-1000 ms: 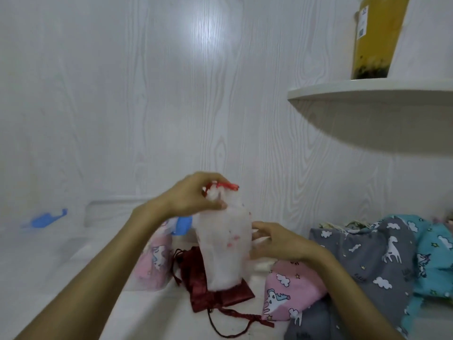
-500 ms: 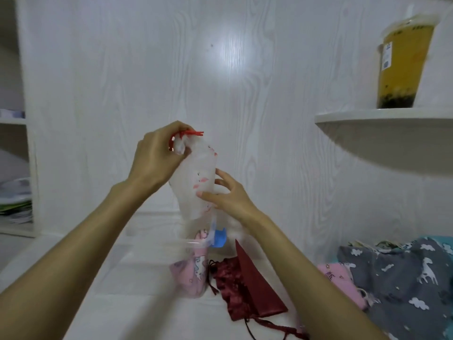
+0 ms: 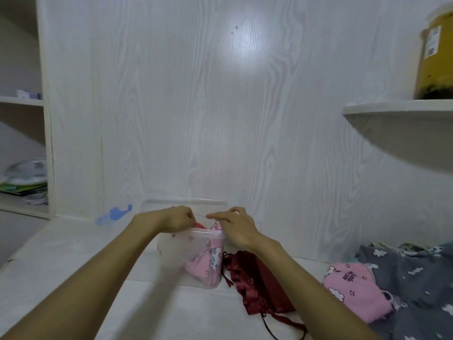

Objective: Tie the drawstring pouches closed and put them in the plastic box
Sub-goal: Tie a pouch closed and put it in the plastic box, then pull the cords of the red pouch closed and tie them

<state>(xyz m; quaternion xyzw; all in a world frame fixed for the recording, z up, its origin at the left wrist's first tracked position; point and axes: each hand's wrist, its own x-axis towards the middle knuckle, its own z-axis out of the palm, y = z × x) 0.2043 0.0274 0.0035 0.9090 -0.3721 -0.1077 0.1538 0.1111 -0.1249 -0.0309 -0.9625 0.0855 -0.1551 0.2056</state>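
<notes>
White pouch sits low-centre inside the plastic box, left hand pinching its red drawstring, right hand resting loose-fingered on the rim, so letting go likely comes next

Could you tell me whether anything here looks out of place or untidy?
Mildly: the dark red satin drawstring pouch lies crumpled outside the clear plastic box, its cords trailing loose across the white surface. Nothing looks spilled or damaged.

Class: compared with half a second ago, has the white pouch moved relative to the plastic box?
Yes. The white pouch, earlier held up above the plastic box, has gone down into it; the left hand and right hand are at the rim.
</notes>
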